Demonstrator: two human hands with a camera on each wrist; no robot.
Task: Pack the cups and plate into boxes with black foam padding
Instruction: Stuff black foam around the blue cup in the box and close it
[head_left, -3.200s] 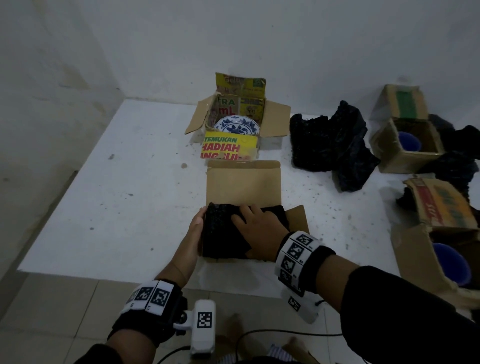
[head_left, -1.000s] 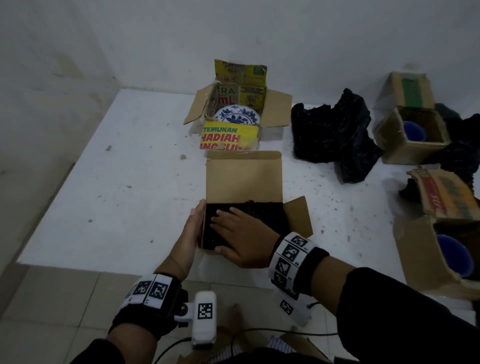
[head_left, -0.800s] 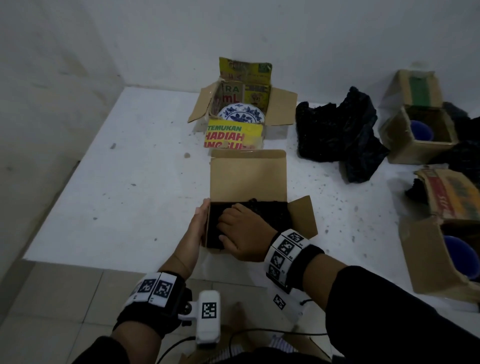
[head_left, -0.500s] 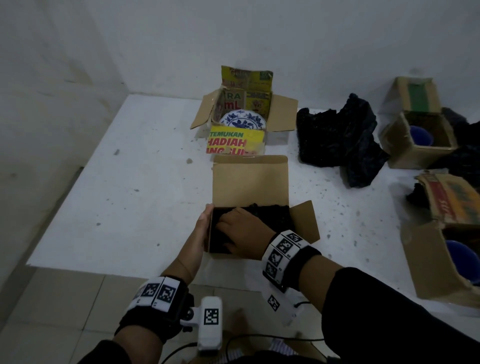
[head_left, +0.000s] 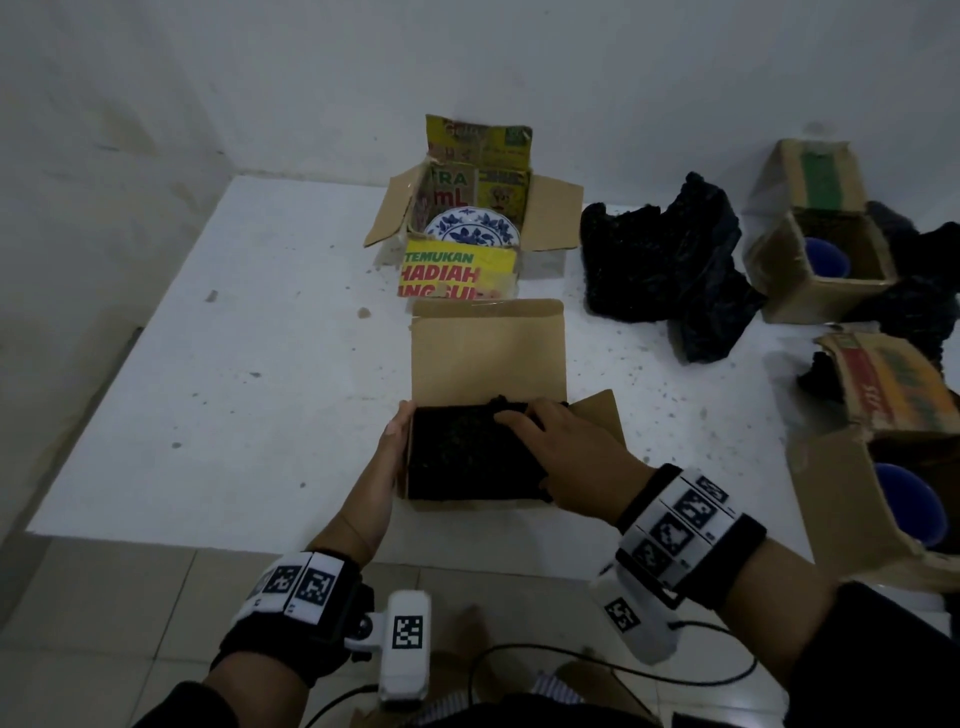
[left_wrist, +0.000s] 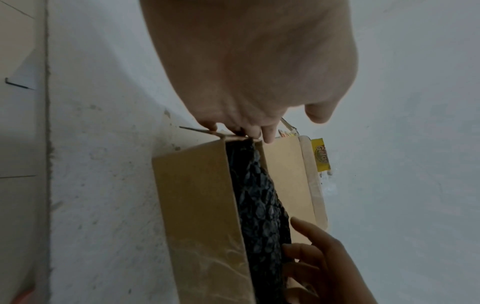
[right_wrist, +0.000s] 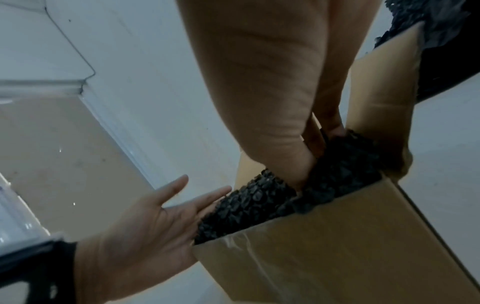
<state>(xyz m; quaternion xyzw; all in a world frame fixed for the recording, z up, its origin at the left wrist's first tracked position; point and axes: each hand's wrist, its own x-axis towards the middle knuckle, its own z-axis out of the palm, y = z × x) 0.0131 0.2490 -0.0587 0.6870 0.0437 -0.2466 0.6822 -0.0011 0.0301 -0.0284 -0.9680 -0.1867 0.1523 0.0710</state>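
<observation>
A plain brown box (head_left: 487, 358) sits near the table's front edge, its back flap upright. Black foam (head_left: 462, 452) fills it to the rim. My left hand (head_left: 397, 431) lies flat against the box's left wall, fingers straight. My right hand (head_left: 524, 415) presses the foam down at the far right corner beside the side flap. In the right wrist view the right hand's fingers (right_wrist: 301, 162) go straight down into the foam (right_wrist: 246, 205), and the left hand (right_wrist: 145, 224) shows an open palm. A blue-patterned plate (head_left: 470, 234) lies in the printed box (head_left: 457, 275) behind.
A pile of loose black foam (head_left: 665, 270) lies at the back right. Two worn boxes on the right each hold a blue cup (head_left: 826, 257) (head_left: 906, 501). The table's front edge (head_left: 208, 540) runs just below the brown box. Tiled floor is beneath.
The foam has sunk from above the rim down into the box. My right hand slid from the foam's left middle to its far right corner. My left hand stayed on the box wall.
</observation>
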